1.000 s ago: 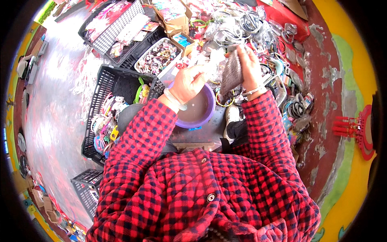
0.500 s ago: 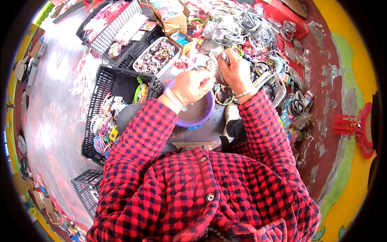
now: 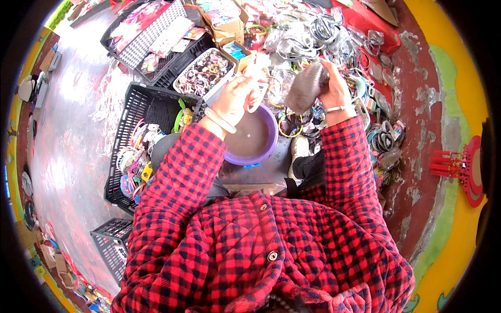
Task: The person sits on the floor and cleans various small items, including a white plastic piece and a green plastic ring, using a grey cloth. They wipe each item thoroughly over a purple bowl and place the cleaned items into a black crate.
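My left hand [image 3: 235, 99] is closed around a white headband [image 3: 258, 99] whose curved end hangs past my fingers. A pale, washed-out piece at the headband's upper part is too bright to make out. In my right hand [image 3: 336, 94] is a bunched grey-brown cloth [image 3: 307, 88], its loose part drooping to the left. The two hands are apart, the cloth not touching the headband. Below and between them stands a purple basin [image 3: 273, 143] with murky greyish water in it. The left hand is over the basin's far-left rim.
To the left, a black crate [image 3: 118, 141] holds several headbands. A white basket [image 3: 180, 83] of hair ties lies beyond it, beside a small cardboard box [image 3: 229, 52]. Bagged headbands [image 3: 297, 44] and other accessories are heaped ahead and right. A second black crate [image 3: 112, 240] stands near left.
My hands have parted: the left drew back slightly left with the headband, the right moved right with the cloth, which now hangs in plain view. More of the basin's water shows.
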`<action>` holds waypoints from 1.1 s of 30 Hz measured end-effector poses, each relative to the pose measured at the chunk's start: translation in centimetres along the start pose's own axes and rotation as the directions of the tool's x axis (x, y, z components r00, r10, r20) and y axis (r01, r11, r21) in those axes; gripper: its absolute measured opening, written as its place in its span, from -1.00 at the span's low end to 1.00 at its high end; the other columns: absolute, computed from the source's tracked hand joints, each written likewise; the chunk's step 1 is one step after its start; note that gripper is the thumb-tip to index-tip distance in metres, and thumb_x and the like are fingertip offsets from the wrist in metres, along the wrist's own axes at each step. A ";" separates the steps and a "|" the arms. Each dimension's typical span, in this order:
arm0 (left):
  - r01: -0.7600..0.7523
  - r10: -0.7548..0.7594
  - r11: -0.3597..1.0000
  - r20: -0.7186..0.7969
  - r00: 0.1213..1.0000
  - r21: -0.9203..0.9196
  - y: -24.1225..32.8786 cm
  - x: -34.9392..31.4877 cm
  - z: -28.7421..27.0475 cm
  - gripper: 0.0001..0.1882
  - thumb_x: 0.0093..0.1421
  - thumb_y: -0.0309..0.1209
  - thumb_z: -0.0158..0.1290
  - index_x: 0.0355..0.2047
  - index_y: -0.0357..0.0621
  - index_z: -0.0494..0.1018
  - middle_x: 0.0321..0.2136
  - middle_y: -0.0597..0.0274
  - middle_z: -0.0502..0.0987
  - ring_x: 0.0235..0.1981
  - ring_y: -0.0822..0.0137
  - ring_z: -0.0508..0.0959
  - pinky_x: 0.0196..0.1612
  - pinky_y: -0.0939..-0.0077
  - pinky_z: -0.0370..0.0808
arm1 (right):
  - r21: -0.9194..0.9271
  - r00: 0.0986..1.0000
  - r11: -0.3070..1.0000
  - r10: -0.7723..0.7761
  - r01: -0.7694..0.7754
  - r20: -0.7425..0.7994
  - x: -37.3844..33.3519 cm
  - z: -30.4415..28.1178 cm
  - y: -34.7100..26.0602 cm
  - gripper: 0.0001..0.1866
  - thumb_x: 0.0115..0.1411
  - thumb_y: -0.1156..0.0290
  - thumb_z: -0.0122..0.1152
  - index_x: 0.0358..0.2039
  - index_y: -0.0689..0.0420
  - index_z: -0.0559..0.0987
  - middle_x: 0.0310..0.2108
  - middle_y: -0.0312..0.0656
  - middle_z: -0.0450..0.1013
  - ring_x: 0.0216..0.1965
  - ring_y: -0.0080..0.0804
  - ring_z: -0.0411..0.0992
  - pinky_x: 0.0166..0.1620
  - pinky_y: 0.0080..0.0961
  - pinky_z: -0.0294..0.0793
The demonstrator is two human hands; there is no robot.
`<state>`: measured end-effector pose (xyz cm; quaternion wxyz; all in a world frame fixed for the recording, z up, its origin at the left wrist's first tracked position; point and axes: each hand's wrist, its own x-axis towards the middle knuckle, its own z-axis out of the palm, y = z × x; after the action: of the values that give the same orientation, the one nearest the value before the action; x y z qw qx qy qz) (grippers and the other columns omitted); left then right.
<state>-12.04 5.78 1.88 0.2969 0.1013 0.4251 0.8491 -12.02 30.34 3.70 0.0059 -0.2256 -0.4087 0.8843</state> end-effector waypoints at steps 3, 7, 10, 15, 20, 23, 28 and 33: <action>-0.056 0.057 0.998 0.011 0.998 -0.018 -0.1 -0.2 -0.2 -0.68 0.24 -0.31 -0.18 -0.19 -0.37 0.33 -0.61 0.40 0.22 -0.55 0.53 0.25 -0.45 0.67 0.25 | -0.092 0.965 0.989 -0.089 0.115 0.246 -0.3 -1.0 0.2 -0.75 0.06 0.50 0.00 -0.19 0.15 0.44 -0.20 -0.09 0.43 -0.18 -0.28 0.41 -0.11 -0.21 0.37; -0.034 0.009 0.973 -0.108 0.994 -0.230 0.8 -0.1 -0.2 -0.72 0.20 -0.42 -0.16 -0.15 -0.37 0.32 -0.45 0.23 0.40 -0.44 0.42 0.40 -0.35 0.59 0.35 | -0.155 0.924 0.970 -0.119 0.186 0.364 -1.8 0.4 -0.7 -0.75 0.06 0.52 0.03 -0.19 0.15 0.46 -0.23 -0.17 0.44 -0.22 -0.41 0.42 -0.15 -0.42 0.40; -0.033 -0.054 0.897 -0.184 0.981 -0.440 0.7 0.3 0.2 -0.73 0.17 -0.46 -0.13 -0.15 -0.37 0.34 -0.38 0.16 0.45 -0.38 0.36 0.45 -0.30 0.55 0.39 | -0.397 0.931 0.858 -0.219 0.326 0.293 -1.6 0.1 -0.5 -0.74 0.03 0.52 0.11 -0.21 0.17 0.46 -0.34 -0.28 0.44 -0.34 -0.55 0.39 -0.23 -0.58 0.37; -0.160 0.159 0.987 -0.098 0.982 0.000 -1.0 1.1 -3.4 -0.75 0.18 -0.46 -0.14 -0.16 -0.34 0.37 -0.35 0.17 0.46 -0.34 0.34 0.45 -0.26 0.52 0.40 | -0.483 0.906 0.766 -0.360 0.423 0.223 -1.9 1.3 0.5 -0.73 0.03 0.48 0.16 -0.22 0.21 0.45 -0.41 -0.37 0.43 -0.44 -0.68 0.34 -0.38 -0.73 0.33; -0.044 0.023 0.972 -0.095 0.995 -0.231 -1.9 1.9 -3.6 -0.74 0.18 -0.46 -0.13 -0.14 -0.33 0.36 -0.29 0.14 0.46 -0.29 0.33 0.45 -0.22 0.49 0.41 | -0.370 0.945 0.873 -0.261 0.319 0.199 -2.8 2.5 2.2 -0.87 0.05 0.44 0.14 -0.38 0.16 0.43 -0.43 -0.33 0.43 -0.45 -0.62 0.38 -0.36 -0.64 0.39; -0.030 -0.008 0.960 -0.135 0.991 -0.277 -1.6 1.3 -2.0 -0.74 0.18 -0.48 -0.12 -0.14 -0.32 0.35 -0.27 0.12 0.46 -0.24 0.30 0.46 -0.15 0.45 0.40 | -0.362 0.903 0.893 -0.101 0.268 0.418 -4.5 4.0 4.3 -0.80 0.10 0.36 0.11 -0.29 0.19 0.47 -0.38 -0.33 0.43 -0.41 -0.64 0.36 -0.31 -0.66 0.36; -0.021 -0.004 0.977 -0.116 0.993 -0.213 -1.3 1.2 -1.2 -0.74 0.16 -0.50 -0.10 -0.13 -0.32 0.34 -0.24 0.10 0.45 -0.18 0.27 0.45 -0.05 0.40 0.36 | -0.437 0.870 0.872 0.026 0.221 0.492 -4.6 4.1 5.1 -0.72 0.11 0.28 0.13 -0.24 0.21 0.51 -0.38 -0.37 0.43 -0.33 -0.68 0.34 -0.21 -0.65 0.32; -0.048 0.033 0.966 -0.066 0.997 -0.253 -1.3 0.8 -0.6 -0.73 0.16 -0.51 -0.10 -0.12 -0.30 0.35 -0.24 0.16 0.45 -0.21 0.33 0.46 -0.10 0.44 0.37 | -0.655 0.779 0.424 -0.293 0.626 0.554 -3.8 4.5 6.4 -0.81 0.04 0.40 0.19 -0.38 0.23 0.45 -0.38 -0.21 0.45 -0.31 -0.52 0.41 -0.23 -0.59 0.38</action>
<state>-12.35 6.45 0.48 0.2769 0.0449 0.3193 0.9052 -9.28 22.03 3.10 0.0739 0.0855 -0.8062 0.5807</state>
